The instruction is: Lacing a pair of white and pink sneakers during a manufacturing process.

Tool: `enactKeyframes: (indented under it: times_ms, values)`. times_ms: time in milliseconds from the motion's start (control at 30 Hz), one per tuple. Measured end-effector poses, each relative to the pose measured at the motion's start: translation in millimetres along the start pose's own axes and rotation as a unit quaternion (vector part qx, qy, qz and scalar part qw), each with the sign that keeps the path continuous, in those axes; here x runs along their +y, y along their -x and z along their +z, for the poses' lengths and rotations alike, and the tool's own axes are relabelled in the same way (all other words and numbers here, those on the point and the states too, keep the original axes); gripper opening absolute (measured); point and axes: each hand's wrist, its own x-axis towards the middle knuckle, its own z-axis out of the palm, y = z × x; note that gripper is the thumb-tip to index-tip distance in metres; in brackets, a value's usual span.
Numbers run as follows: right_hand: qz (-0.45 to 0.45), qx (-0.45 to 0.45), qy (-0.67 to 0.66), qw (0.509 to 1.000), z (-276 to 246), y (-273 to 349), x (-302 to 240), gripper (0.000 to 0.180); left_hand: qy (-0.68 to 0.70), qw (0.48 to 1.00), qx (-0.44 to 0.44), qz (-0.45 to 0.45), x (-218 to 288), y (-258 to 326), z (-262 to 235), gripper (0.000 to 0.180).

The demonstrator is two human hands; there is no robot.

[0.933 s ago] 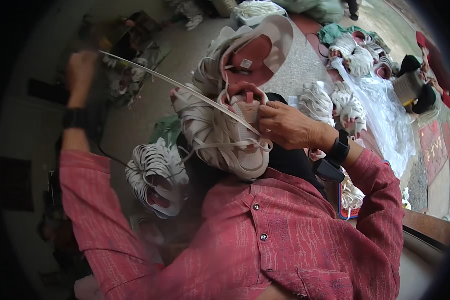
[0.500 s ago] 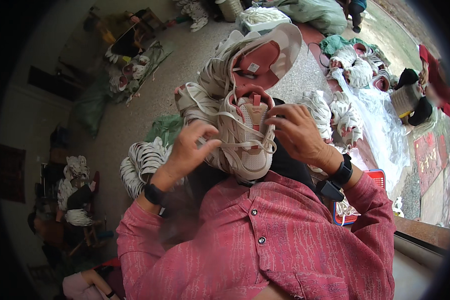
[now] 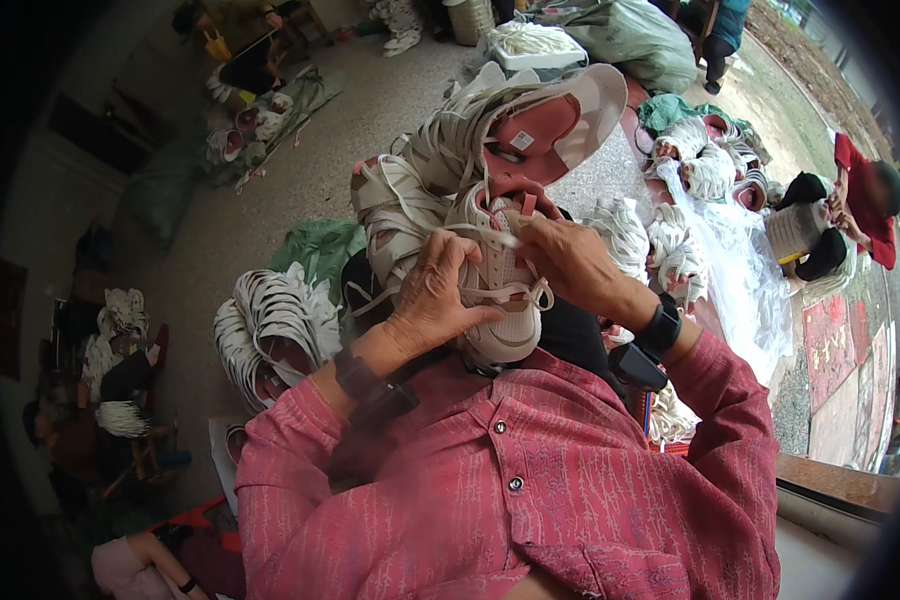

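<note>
Sleeves of a red patterned shirt [image 3: 530, 500] filled the near edge, each wrist wearing a dark band. Just beyond them, the left hand [image 3: 435, 300] lay curled over the side of a pale beige sneaker [image 3: 495, 295], fingers closed against its upper and pressing on the white lace [image 3: 490, 232]. The right hand [image 3: 570, 262] came in from the right, thumb and fingertips pinched together on the lace end near the shoe's tongue. The sneaker sat in the middle of the scene, held close to the chest, toe pointing toward the person. Touching its far side rose a bundle of more sneakers [image 3: 510, 130] of the same kind, one turned up to show a pink lining.

To the left, on the grey floor [image 3: 300, 190], stood a stack of white strapped uppers [image 3: 270, 325], with a green bag [image 3: 320, 250] just behind it. To the right lay further white bundles [image 3: 670, 240] and a white sheet [image 3: 740, 290]. Farther right, another person in red [image 3: 865, 200] bent over a pale roll. At the far left, a seated person [image 3: 235, 45] worked among more shoe parts, and sacks [image 3: 630, 35] rested at the far edge.
</note>
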Motion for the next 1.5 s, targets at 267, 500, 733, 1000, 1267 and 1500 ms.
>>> enactKeyframes:
  times_ms: [267, 500, 733, 1000, 1267, 1500]
  values:
    - [0.276, 0.179, -0.506, 0.797, 15.9, -29.9, 20.8, 0.018, -0.005, 1.000, -0.012, 0.005, 2.1, -5.6, 1.2, 0.075]
    - [0.241, 0.149, -0.662, 0.694, -17.4, -9.0, 4.3, 0.018, -0.034, 0.999, -0.029, -0.015, 4.6, -2.8, -7.8, 0.070]
    - [0.077, 0.287, -0.621, 0.725, -125.7, 76.2, 24.2, 0.034, 0.045, 0.967, -0.180, -0.176, -4.8, 11.0, -63.9, 0.034]
    - [0.343, 0.391, -0.389, 0.760, -142.4, 212.3, 101.9, 0.024, 0.538, 0.806, -0.102, -0.225, -41.2, 39.7, -144.4, 0.023]
    - [0.335, 0.121, -0.048, 0.933, -41.8, 184.3, 103.4, 0.032, 0.425, 0.852, 0.097, -0.288, -94.6, 60.3, -161.0, 0.019]
    - [0.215, 0.008, -0.285, 0.934, 7.2, 83.9, 32.8, 0.033, 0.047, 0.991, 0.037, -0.120, -30.6, 12.4, -79.3, 0.044]
